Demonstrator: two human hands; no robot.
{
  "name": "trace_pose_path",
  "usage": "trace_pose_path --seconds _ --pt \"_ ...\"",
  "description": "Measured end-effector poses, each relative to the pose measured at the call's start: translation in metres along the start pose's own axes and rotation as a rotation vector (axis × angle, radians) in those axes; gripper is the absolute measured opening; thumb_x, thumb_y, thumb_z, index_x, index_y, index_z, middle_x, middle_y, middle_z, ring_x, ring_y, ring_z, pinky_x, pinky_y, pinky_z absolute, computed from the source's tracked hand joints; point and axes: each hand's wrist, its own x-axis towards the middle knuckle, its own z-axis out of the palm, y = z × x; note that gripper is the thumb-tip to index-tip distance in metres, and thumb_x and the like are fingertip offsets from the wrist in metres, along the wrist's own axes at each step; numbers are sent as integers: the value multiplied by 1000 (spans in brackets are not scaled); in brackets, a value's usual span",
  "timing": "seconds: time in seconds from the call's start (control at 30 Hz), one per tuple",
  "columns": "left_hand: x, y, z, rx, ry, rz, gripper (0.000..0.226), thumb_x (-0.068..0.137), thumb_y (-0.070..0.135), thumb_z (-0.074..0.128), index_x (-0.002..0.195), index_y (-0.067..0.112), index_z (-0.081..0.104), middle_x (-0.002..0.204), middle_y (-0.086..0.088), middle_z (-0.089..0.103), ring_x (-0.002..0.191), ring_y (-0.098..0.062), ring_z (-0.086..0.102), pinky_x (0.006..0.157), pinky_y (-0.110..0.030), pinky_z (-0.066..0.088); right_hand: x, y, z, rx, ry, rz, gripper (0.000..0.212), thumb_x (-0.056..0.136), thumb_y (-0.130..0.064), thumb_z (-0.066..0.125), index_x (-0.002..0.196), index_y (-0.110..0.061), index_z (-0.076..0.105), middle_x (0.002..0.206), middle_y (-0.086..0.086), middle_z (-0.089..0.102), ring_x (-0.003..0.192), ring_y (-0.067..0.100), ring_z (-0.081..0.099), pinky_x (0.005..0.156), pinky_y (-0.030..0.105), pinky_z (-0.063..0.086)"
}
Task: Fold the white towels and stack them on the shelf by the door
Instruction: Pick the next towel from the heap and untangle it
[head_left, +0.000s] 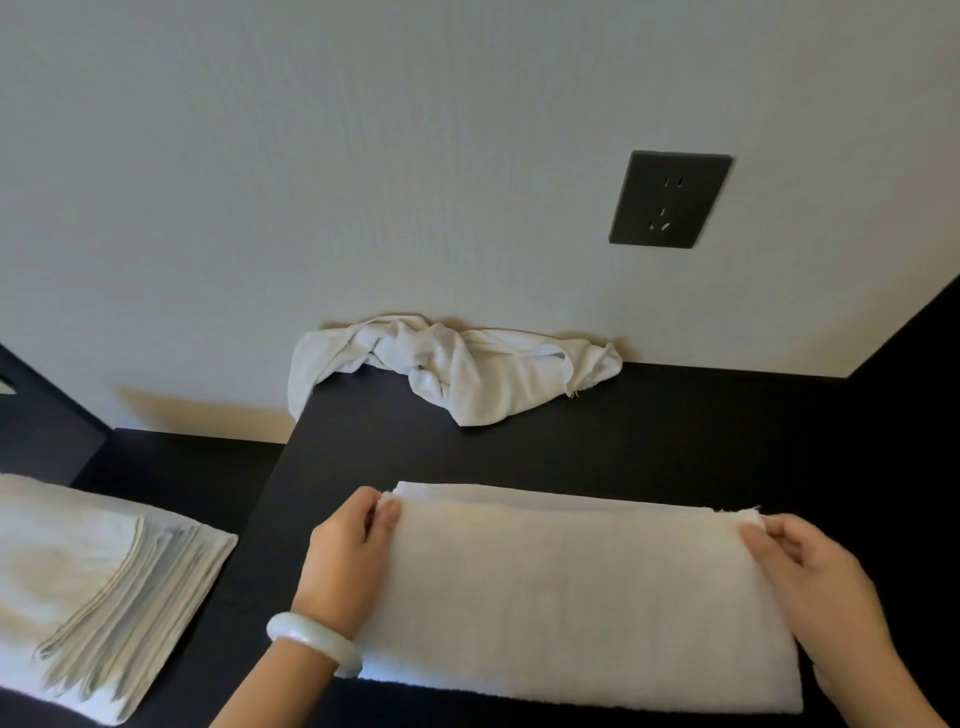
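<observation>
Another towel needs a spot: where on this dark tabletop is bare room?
Bare: the strip of black tabletop between the crumpled white towel by the wall and the half-folded white towel; also the back right corner beside the crumpled one. Crowded: the front, where left hand and right hand pinch the half-folded towel.

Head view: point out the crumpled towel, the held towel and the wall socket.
crumpled towel (457, 374): head view, on its bunched middle.
held towel (571, 587): head view, centre of its flat top layer.
wall socket (670, 199): head view, middle of its dark plate.
</observation>
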Motion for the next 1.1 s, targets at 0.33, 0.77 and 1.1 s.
trace_pose_path --seconds 0.33,0.77,1.1 --pt "14 11 10 65 19 -44 27 103 38 36 89 20 50 78 -7 60 68 -23 60 60 -34 50 6 -6 30 -161 92 -61 9 99 -35 50 99 -25 51 83 -4 55 72 11 54 59 29 39" --pt "22 17 29 359 84 -45 26 105 35 29 99 15 44 71 -7 58 64 -29 59 64 -45 55 13 3 47 -385 260 -195 14 100 -30 46 88 -26 43 65 -5 50 51 10 52 43 25 43" --pt "23 18 25 433 134 56 14 101 24 45 110 15 50 103 -6 59 86 -25 60 81 -42 55 13 1 46 -555 308 -203 31 96 -38 51 113 -13 54 93 -1 55 77 14 57 62 28 49"
